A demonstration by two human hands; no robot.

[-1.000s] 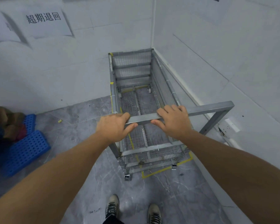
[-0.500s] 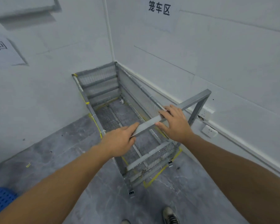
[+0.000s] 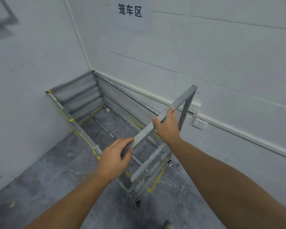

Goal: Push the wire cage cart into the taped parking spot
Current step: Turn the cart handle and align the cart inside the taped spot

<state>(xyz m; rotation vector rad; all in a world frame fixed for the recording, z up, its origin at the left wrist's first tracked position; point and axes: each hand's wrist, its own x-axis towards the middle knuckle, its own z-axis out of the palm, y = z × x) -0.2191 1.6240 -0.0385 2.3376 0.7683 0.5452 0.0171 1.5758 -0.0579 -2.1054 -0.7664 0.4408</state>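
Observation:
The grey wire cage cart [image 3: 82, 95] stands in the room's corner, its far end against the left wall and its long side along the right wall. Yellow floor tape [image 3: 156, 180] outlines a box that shows around the cart's near end and left side. My left hand [image 3: 116, 158] is closed on the near end of the cart's flat metal handle bar [image 3: 180, 101]. My right hand [image 3: 168, 127] grips the same bar farther along. The cart is empty; its mesh floor shows the tiles beneath.
White walls close in on the left and right, with a sign in black characters [image 3: 130, 10] high on the right wall. Two wall sockets [image 3: 199, 124] sit low behind the handle. A cart caster [image 3: 137, 202] stands on the grey marble floor.
The view has swung right and up, so the blue crates at the left and most of my shoes have left the frame. Both hands have stayed on the handle bar; the cart sits deeper in the corner.

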